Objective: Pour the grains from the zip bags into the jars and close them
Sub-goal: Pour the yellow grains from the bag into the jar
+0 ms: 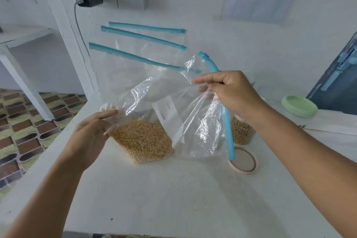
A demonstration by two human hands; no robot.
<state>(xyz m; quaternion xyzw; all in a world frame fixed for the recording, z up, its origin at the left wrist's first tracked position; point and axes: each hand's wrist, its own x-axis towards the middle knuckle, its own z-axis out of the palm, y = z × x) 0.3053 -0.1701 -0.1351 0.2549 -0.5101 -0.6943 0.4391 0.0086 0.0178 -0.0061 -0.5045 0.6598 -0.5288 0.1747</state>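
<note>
Our right hand (229, 96) pinches the bag (166, 114) near its zip; our left hand (92, 133) grips the grain-filled corner. Beside the jar (242, 131), a slack mouth could spill grains onto the surface (173, 199).

I saw two bare forearms reaching in from the bottom corners of the head view, with no sleeves, cuffs or gloves showing anywhere along them. The left hand (92, 131) and the right hand (231, 94) wore no rings, watch or bracelet that I could make out. The fingernails looked short and unpainted. No other clothing was clearly visible.
</note>
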